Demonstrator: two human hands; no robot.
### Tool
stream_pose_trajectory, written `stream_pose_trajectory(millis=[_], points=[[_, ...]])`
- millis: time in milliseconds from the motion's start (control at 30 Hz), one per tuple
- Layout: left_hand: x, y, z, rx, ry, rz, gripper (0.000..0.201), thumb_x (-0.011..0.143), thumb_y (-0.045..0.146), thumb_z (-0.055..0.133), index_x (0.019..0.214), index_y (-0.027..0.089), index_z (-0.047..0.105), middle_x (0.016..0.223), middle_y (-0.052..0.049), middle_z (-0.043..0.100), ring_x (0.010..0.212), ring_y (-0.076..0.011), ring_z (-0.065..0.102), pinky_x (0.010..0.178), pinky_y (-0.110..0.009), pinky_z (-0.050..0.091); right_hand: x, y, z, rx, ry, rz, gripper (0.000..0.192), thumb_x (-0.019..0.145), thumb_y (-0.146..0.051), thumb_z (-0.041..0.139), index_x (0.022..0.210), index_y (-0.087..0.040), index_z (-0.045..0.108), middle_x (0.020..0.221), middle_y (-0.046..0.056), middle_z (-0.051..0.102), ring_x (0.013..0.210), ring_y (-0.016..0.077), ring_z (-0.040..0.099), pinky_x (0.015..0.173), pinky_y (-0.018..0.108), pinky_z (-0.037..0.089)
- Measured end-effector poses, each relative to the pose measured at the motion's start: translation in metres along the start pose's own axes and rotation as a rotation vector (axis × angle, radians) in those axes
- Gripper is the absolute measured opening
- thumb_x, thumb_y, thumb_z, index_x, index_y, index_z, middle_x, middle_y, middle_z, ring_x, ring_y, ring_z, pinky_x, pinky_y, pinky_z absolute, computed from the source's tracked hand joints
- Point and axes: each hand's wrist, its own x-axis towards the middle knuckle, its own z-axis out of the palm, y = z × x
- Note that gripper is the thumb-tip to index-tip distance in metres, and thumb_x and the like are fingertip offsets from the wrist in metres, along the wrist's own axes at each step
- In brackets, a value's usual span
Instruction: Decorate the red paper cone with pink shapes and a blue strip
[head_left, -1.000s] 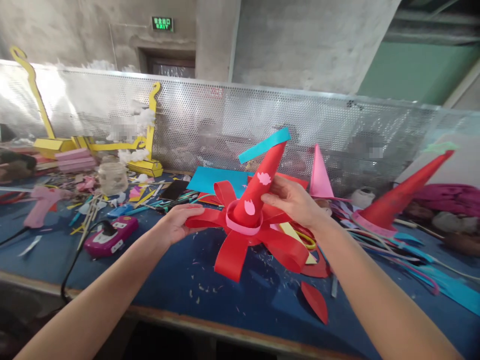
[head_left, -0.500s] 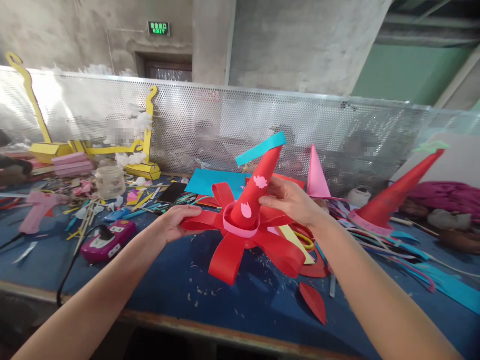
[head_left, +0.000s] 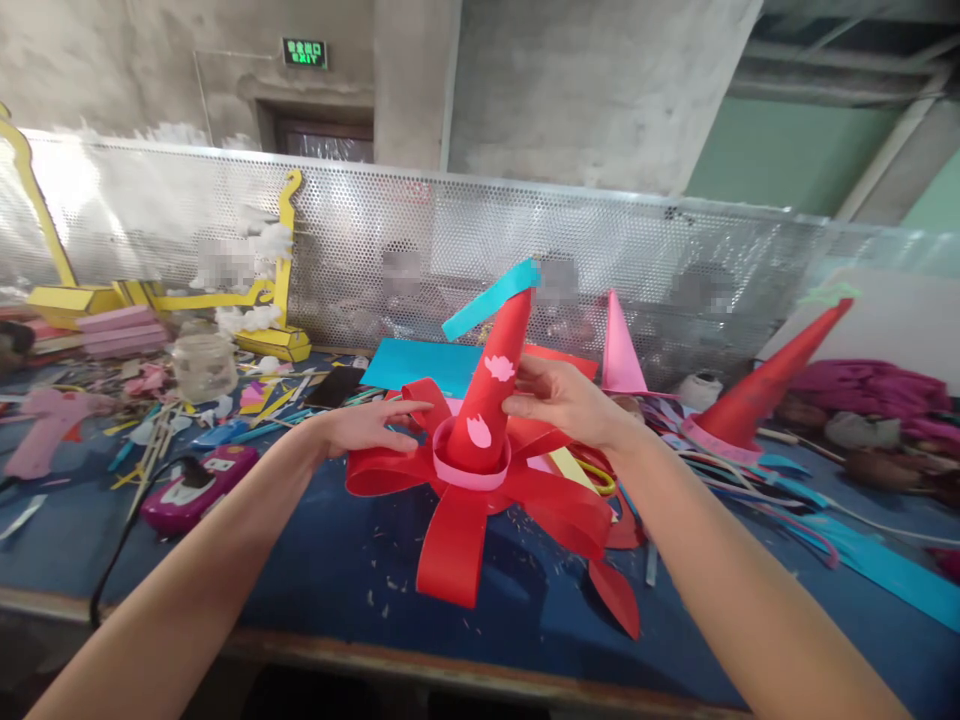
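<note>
A red paper cone (head_left: 501, 400) with pink cut-out patches rises from a pink paper ring (head_left: 471, 478), and a blue paper strip (head_left: 491, 298) sticks out sideways at its tip. Red looped paper strips (head_left: 452, 545) spread out around the ring like petals. My right hand (head_left: 566, 398) grips the cone from the right, thumb in front; its other fingers are partly hidden behind. My left hand (head_left: 371, 425) hovers over the left loops, fingers stretched and apart, close to the paper. A loose red paper leaf shape (head_left: 616, 598) lies by the lower right loop.
On the left are a purple power strip (head_left: 199, 490), a pink glue gun (head_left: 56, 425), a clear jar (head_left: 204, 366) and paper scraps. Yellow cardboard hooks (head_left: 285, 240) stand behind. A pink cone (head_left: 621, 350) and another red cone (head_left: 772, 385) stand right, before a perforated metal screen (head_left: 345, 250).
My left hand has let go of the left loop and moved up over the loops with its fingers spread. The cone has moved slightly left and stands more upright, still in my right hand.
</note>
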Motion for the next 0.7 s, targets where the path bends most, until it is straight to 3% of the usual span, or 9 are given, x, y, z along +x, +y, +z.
stream_pose_trajectory(millis=[233,267,333,400,433,533,700], points=[[0.005,-0.001,0.001,0.101,0.096,0.035,0.054,0.060,0.018,0.083,0.112,0.025,0.071,0.113,-0.007,0.072,0.102,-0.0272,0.068,0.081,-0.029,0.052,0.003,0.005,0.000,0.000,0.012,-0.017,0.035,0.083,-0.029,0.072,0.118,-0.031,0.066,0.123,0.002,0.069,0.110,0.0257,0.066,0.097,0.049,0.053],[0.005,0.001,0.003,0.152,0.162,0.074,0.051,0.060,0.018,0.082,0.109,0.025,0.072,0.110,-0.007,0.073,0.103,-0.0277,0.067,0.083,-0.030,0.051,0.004,0.006,0.001,-0.006,0.019,-0.017,0.035,0.083,-0.029,0.071,0.118,-0.031,0.066,0.124,0.001,0.069,0.110,0.0254,0.066,0.099,0.049,0.052],[0.003,0.005,0.008,0.290,0.404,0.188,0.040,0.062,0.019,0.080,0.101,0.023,0.073,0.106,-0.007,0.072,0.103,-0.0279,0.065,0.086,-0.031,0.049,0.009,0.008,0.001,-0.024,0.061,-0.021,0.034,0.083,-0.028,0.072,0.117,-0.031,0.066,0.123,0.001,0.069,0.111,0.0251,0.065,0.100,0.049,0.051],[-0.004,0.009,0.016,0.373,0.639,0.294,0.024,0.070,0.024,0.076,0.093,0.022,0.071,0.100,-0.006,0.071,0.098,-0.0256,0.064,0.086,-0.031,0.047,0.013,0.009,0.001,-0.050,0.128,-0.031,0.032,0.082,-0.029,0.072,0.114,-0.030,0.068,0.119,0.002,0.070,0.110,0.0256,0.065,0.100,0.049,0.051],[-0.010,0.010,0.021,0.368,0.697,0.324,0.017,0.075,0.029,0.072,0.090,0.021,0.069,0.097,-0.006,0.070,0.093,-0.0241,0.063,0.084,-0.030,0.047,0.015,0.010,0.001,-0.063,0.160,-0.033,0.031,0.082,-0.030,0.072,0.112,-0.029,0.068,0.118,0.002,0.071,0.110,0.0259,0.065,0.099,0.050,0.051],[-0.032,0.008,0.040,0.196,0.508,0.300,0.023,0.084,0.043,0.062,0.089,0.021,0.064,0.089,-0.005,0.067,0.085,-0.0218,0.062,0.075,-0.030,0.049,0.019,0.012,0.003,-0.085,0.210,-0.030,0.030,0.082,-0.031,0.072,0.112,-0.028,0.068,0.117,0.003,0.071,0.109,0.0255,0.065,0.100,0.050,0.050],[-0.056,-0.007,0.063,0.199,0.439,0.159,0.063,0.064,0.041,0.082,0.120,0.024,0.059,0.106,-0.008,0.066,0.095,-0.0294,0.061,0.078,-0.036,0.048,0.026,0.023,0.009,-0.036,0.264,-0.008,0.031,0.081,-0.031,0.073,0.110,-0.025,0.067,0.116,0.004,0.071,0.106,0.0252,0.066,0.099,0.051,0.050]])
